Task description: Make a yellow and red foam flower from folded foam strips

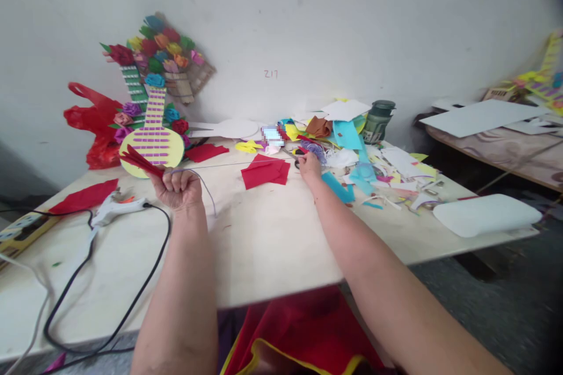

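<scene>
Red folded sheets point(143, 163) are clamped in my left fist point(179, 188), left of frame centre, and I'd keep the thin string point(237, 163) taut toward my right hand point(311, 167), fingers bunched mid-frame by the scissors point(297, 164), grip honestly can't tell.

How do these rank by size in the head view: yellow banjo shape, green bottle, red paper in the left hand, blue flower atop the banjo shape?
Largest to smallest:
1. Yellow banjo shape
2. Green bottle and red paper in the left hand: one thicker, one longer, too close to rank
3. Blue flower
</scene>
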Demonstrator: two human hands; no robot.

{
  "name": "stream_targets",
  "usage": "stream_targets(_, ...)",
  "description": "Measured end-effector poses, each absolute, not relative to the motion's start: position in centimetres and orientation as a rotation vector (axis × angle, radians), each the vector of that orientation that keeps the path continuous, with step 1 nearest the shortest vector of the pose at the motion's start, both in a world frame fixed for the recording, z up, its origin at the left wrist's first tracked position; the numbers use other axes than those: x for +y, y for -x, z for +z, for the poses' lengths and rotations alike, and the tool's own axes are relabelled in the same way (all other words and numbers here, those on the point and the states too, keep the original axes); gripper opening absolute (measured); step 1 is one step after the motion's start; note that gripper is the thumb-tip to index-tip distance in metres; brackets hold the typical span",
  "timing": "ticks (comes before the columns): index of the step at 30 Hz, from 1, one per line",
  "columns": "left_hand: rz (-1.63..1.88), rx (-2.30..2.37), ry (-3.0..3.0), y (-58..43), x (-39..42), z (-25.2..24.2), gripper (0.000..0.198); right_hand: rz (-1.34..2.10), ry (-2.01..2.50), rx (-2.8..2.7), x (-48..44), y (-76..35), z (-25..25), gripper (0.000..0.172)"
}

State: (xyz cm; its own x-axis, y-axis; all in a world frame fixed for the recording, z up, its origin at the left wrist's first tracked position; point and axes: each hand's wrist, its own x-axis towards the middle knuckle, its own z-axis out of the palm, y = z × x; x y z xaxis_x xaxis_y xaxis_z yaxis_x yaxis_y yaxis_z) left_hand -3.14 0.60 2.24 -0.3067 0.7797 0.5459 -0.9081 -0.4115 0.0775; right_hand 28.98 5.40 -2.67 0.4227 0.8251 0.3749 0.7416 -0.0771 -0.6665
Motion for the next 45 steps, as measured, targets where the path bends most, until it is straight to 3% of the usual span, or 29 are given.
stream_targets(7,1.585,0.007,-0.641,-0.5,-0.5,2.8,0.038,-0.038,1.940,-1.367,4.4,-28.8,-2.3,0.036)
stream_targets(13,1.430,0.204,-0.697,-2.1,-0.6,2.3,0.036,-0.436,1.744,-1.467,2.6,-27.6,-1.3,0.030)
stream_targets(19,1.387,0.248,-0.708,-2.1,-0.5,1.9,0.030,-0.548,1.714,-1.505,2.3,-27.0,-0.9,0.029)
stream_targets(29,1.167,0.226,-0.915,-3.0,-1.4,2.1,0.016,-0.099,1.596,-2.053,2.9,-24.4,-0.5,0.031)
stream_targets(34,1.163,0.252,-0.887,-2.8,-1.2,1.9,0.015,-0.084,1.831,-2.072,2.8,-24.1,-0.3,0.031)
stream_targets(39,1.158,0.239,-0.891,-2.6,-0.7,1.4,0.012,-0.171,1.794,-2.281,2.9,-24.0,0.7,0.029)
stream_targets(45,1.164,0.286,-0.836,-2.7,-0.8,1.3,0.018,-0.109,1.765,-2.461,2.8,-23.1,2.2,0.017)
